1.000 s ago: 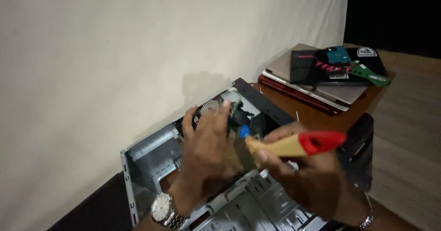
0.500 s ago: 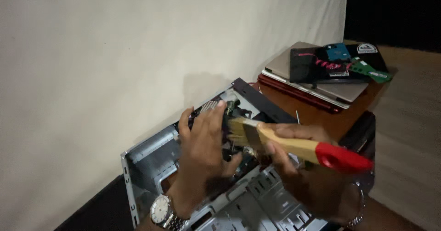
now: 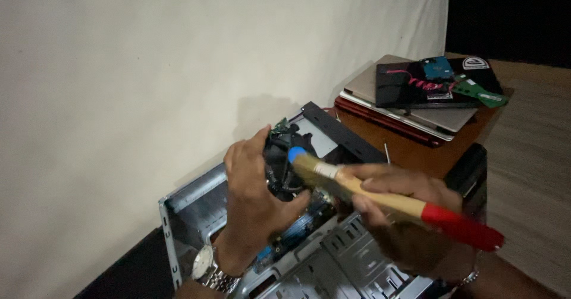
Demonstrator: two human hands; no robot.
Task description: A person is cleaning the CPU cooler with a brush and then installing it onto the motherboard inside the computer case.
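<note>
Left hand [image 3: 256, 201] stayed clamped on black fan [image 3: 284, 167]; right hand [image 3: 404, 195] gripped paintbrush [image 3: 380, 198], bristles swung left onto fan since earlier.

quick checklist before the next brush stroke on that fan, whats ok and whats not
1. Left hand steadies the cooler fan: ok.
2. Right hand grips the paintbrush on its wooden handle: ok.
3. Bristles at the fan: ok.
4. Circuit board sits over the open computer case; whether it is supported: cannot tell.
5. Laptops stacked on the table are apart from the brush: ok.
6. Lighting is dim, dust on the fan: cannot tell.
</note>
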